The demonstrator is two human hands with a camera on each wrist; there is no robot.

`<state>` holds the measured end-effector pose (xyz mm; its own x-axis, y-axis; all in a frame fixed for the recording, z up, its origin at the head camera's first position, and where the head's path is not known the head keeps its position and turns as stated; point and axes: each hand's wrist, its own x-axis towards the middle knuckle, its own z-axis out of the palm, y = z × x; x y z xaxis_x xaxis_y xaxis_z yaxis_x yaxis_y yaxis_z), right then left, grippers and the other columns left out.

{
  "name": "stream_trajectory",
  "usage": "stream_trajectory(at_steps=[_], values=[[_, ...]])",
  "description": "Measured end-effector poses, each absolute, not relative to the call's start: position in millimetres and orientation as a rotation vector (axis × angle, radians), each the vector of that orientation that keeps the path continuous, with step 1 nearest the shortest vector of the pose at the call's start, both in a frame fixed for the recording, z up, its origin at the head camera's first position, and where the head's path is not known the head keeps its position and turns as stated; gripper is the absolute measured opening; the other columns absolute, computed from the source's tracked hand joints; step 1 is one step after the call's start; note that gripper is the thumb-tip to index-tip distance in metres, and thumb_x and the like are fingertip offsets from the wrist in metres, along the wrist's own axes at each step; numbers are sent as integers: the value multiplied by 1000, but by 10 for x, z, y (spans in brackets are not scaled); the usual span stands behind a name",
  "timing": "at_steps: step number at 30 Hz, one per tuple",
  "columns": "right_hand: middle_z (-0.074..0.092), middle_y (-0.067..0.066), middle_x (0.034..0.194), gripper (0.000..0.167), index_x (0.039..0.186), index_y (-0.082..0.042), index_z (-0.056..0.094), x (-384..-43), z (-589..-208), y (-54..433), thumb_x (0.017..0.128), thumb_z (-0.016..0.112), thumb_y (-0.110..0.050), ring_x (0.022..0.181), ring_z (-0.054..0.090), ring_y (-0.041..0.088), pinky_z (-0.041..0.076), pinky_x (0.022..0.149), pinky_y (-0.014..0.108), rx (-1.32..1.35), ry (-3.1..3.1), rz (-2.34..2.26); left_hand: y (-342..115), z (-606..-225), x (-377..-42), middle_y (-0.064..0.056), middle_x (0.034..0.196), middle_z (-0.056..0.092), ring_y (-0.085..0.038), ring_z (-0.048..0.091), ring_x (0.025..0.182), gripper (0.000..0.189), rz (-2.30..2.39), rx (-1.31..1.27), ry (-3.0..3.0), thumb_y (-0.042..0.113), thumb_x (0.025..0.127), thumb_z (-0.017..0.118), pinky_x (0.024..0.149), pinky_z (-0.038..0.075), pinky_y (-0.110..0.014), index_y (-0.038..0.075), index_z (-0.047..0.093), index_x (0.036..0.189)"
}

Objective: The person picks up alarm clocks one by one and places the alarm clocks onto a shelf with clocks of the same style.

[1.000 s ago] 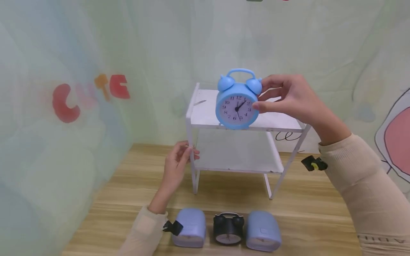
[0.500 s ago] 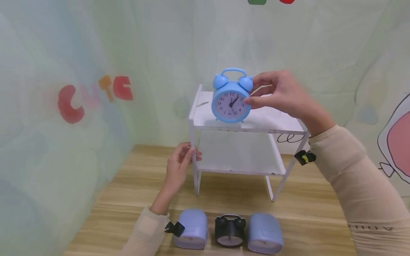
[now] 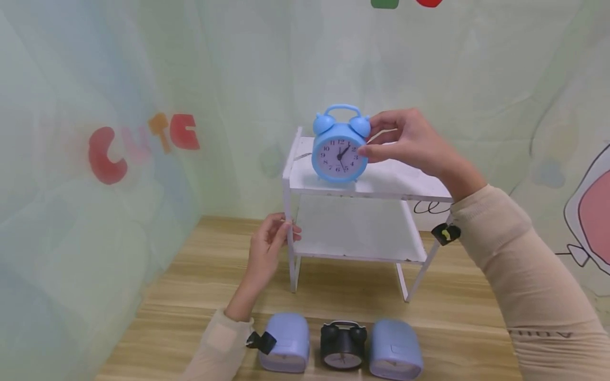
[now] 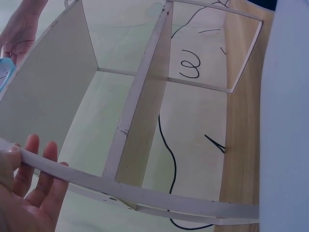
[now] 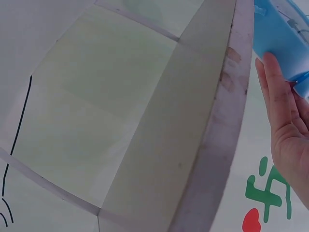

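A light-blue twin-bell alarm clock stands upright at the left part of the white rack's top shelf, face toward me. My right hand grips its right side, thumb on the front rim and fingers behind. In the right wrist view the blue clock shows only in part, with the fingers against its body. Lower down, my left hand holds the rack's front left post, thumb on one side and fingers around the other, as the left hand in the left wrist view also shows.
On the wooden floor in front of the rack stand a lavender clock, a black twin-bell alarm clock and a blue-grey clock. The rack has a lower shelf. Printed cloth walls rise behind and at the left.
My right hand has moved left and slightly back with the blue alarm clock, bringing it down at the top shelf. My left hand keeps its hold on the post.
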<state>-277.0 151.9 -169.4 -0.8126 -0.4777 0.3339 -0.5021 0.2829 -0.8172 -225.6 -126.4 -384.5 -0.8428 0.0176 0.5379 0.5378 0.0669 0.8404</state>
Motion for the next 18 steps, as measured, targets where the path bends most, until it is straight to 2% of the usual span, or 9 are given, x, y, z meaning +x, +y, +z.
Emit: stream_trajectory(at_steps=[10, 18], values=[[67, 17, 103, 39, 117, 3, 63, -2814, -1760, 1526, 83, 80, -5, 91, 72, 27, 60, 82, 42, 920, -2529, 1621, -1258, -3859, -2249, -21, 97, 68, -35, 69, 89, 23, -1827, -554, -1970, 13, 106, 49, 82, 60, -40, -6, 56, 117], [67, 17, 103, 39, 118, 3, 62, -2802, -1767, 1564, 83, 79, -5, 91, 72, 27, 60, 82, 42, 910, -2509, 1637, -1218, -3859, -2266, -20, 97, 68, -37, 69, 89, 22, -1839, -570, -1966, 13, 106, 50, 83, 59, -50, -5, 56, 117]])
